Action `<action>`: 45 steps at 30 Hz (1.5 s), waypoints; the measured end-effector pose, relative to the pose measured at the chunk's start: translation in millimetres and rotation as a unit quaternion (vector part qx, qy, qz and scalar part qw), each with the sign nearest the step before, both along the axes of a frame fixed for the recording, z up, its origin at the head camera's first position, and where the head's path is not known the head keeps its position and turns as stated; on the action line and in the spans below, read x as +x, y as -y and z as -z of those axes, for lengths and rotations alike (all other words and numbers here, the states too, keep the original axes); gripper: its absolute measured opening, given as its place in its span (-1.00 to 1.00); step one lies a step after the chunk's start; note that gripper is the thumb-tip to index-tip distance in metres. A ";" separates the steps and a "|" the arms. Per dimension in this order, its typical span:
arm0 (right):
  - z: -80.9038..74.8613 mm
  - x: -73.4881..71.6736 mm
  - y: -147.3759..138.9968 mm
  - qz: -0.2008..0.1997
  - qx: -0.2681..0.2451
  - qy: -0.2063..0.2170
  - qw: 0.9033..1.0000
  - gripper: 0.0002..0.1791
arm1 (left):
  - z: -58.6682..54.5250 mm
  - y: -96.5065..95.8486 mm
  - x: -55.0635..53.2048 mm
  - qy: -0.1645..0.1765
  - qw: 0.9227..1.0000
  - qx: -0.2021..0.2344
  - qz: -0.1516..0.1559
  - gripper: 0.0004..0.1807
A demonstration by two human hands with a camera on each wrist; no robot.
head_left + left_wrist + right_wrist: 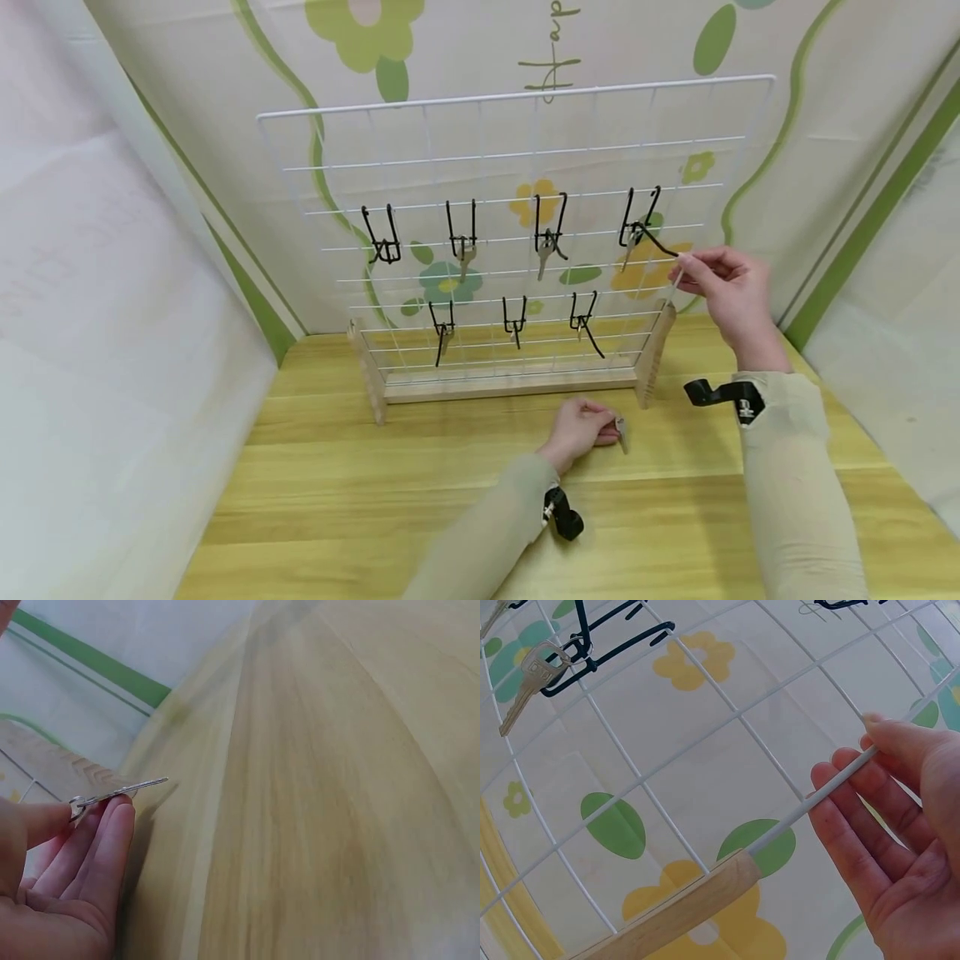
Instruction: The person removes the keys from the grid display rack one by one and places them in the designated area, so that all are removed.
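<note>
Between thumb and fingers of my left hand (576, 433) is a small silver key (622, 435), low over the table in front of the rack. In the left wrist view the key (124, 791) points away from the fingertips, with a small ring at the pinched end. My right hand (731, 292) holds the right side rod of a white wire grid rack (517, 97), just above its wooden foot (654, 354). The right wrist view shows thumb and fingers on either side of that rod (780, 826).
Black hooks hang on the grid in two rows, such as one at upper left (386, 250). Keys hang from several, one at upper right (536, 675). The rack stands on a wooden table (315, 492), with a flower-patterned cloth (480, 50) behind.
</note>
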State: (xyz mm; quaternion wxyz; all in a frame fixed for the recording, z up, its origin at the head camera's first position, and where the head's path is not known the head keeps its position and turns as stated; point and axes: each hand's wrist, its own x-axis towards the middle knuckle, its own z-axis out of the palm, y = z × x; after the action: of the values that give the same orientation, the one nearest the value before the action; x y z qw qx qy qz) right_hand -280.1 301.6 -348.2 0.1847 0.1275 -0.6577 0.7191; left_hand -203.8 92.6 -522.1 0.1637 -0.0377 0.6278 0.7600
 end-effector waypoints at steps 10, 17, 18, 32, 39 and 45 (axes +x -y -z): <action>0.3 -0.3 1.3 0.002 0.007 0.000 1.000 -0.69 | -2.8 -13.1 -2.8 -0.021 0.998 -0.066 -0.011 -0.93; 1.1 -1.8 0.2 0.000 -0.005 -0.007 1.000 -0.71 | -6.9 -11.0 -6.9 -0.059 0.987 -0.150 0.002 -0.91; 0.9 -1.9 0.3 0.000 -0.006 -0.007 1.000 -0.72 | -6.5 -10.8 -7.3 -0.063 0.985 -0.158 0.004 -0.91; 0.7 -0.4 1.0 0.003 -0.001 -0.008 1.000 -0.69 | -4.6 -8.5 -10.0 -0.078 0.977 -0.200 -0.004 -0.91; -0.9 0.2 1.8 0.004 0.001 -0.004 1.000 -0.70 | -7.4 0.2 -11.8 -0.095 0.976 -0.195 0.006 -0.96; 1.2 3.4 1.1 0.006 -0.004 0.004 1.000 -0.75 | -21.8 24.8 -11.1 -0.137 0.976 -0.168 0.011 -0.95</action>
State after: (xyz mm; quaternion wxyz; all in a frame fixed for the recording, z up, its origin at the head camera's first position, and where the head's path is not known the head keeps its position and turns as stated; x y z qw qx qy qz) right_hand -276.7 300.5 -349.4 0.1871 0.1200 -0.6561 0.7212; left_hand -214.9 67.7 -500.3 0.0761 0.0465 0.7633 0.6399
